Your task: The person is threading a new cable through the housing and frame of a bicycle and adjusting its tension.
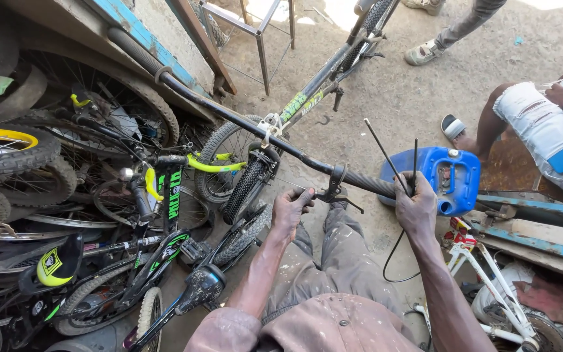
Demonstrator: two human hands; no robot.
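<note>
The ground (412, 98) is bare, dusty grey dirt, sunlit along the top of the frame and shaded toward the bottom. Across the middle runs a black handlebar (242, 124), slanting from the upper left down to its rubber grip (367, 182) right of centre. The right hand (417, 207) closes its fingers around the end of that grip, pinching thin black cables (386, 156) that stick upward. The left hand (291, 210) sits just left of it, fingers curled on the brake lever clamp (335, 186) on the bar. The left half of the frame is packed with a heap of bicycles (99, 215), wheels and tyres. A blue plastic jerrycan (454, 177) lies on the ground just behind the right hand. At the right edge another person sits in ripped denim shorts (535, 120); sandalled feet (425, 52) stand at the top
</note>
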